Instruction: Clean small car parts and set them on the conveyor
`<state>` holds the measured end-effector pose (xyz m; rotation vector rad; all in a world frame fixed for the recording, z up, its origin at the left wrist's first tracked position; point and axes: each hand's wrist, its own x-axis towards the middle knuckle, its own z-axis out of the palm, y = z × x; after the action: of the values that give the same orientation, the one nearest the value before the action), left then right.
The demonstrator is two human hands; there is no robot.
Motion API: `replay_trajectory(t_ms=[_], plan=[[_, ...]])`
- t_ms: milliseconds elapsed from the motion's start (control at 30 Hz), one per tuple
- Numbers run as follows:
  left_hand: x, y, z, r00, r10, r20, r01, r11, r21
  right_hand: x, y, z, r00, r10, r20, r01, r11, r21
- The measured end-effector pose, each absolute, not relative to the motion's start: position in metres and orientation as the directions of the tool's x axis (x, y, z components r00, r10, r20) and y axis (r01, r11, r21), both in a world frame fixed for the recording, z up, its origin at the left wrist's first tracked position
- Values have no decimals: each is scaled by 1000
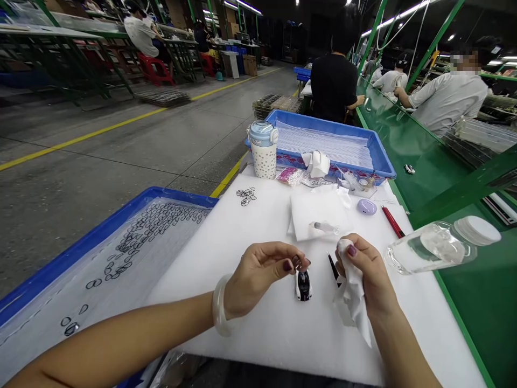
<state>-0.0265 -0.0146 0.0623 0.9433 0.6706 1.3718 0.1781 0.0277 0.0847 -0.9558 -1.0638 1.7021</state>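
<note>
Thumb and forefinger of the left hand [252, 272] are pinched together on a small dark-rimmed piece [297, 262], held above the middle of the white-topped desk [258, 328]. Right by those fingertips, a little white-and-black toy car [303, 286] rests on the surface, about midway between the left and right edges. Fingers of the right hand [370, 269] are closed round a crumpled white cloth [354, 296], its loose end hanging toward the near edge (whether it touches the desk, I cannot tell). Black tweezers [333, 266] lie just beside the cloth, partly hidden by it.

Toward the far left corner lies a loose cluster of rings [246, 196], and behind it, at the far edge, stands a spotted cup [264, 156] with a blue lid. White sheets [315, 207] lie between the hands and that edge. A purple case [367, 206] and a red pen [391, 221] lie toward the far right corner, with a clear bottle [428, 248] by the right edge. Beside the left edge, a blue tray [81, 256] holds many more dark-rimmed pieces [149, 226].
</note>
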Motion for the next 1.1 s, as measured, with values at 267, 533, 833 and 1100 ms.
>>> replay_trajectory(t_ms=[267, 533, 833, 1100], plan=[[-34, -17, 68, 228, 808, 543, 338, -589, 734, 182, 29, 96, -571, 786, -237, 613, 215, -760], [-19, -28, 45, 505, 606, 615, 673, -723, 159, 178, 31, 82, -609, 709, -356, 753, 376, -541], [-19, -25, 40, 516, 630, 580, 681, -713, 168, 179, 33, 80, -649, 682, -336, 716, 399, -573], [-33, -14, 43, 424, 808, 410, 712, -577, 400, 178, 35, 80, -645, 688, -331, 715, 391, -579]])
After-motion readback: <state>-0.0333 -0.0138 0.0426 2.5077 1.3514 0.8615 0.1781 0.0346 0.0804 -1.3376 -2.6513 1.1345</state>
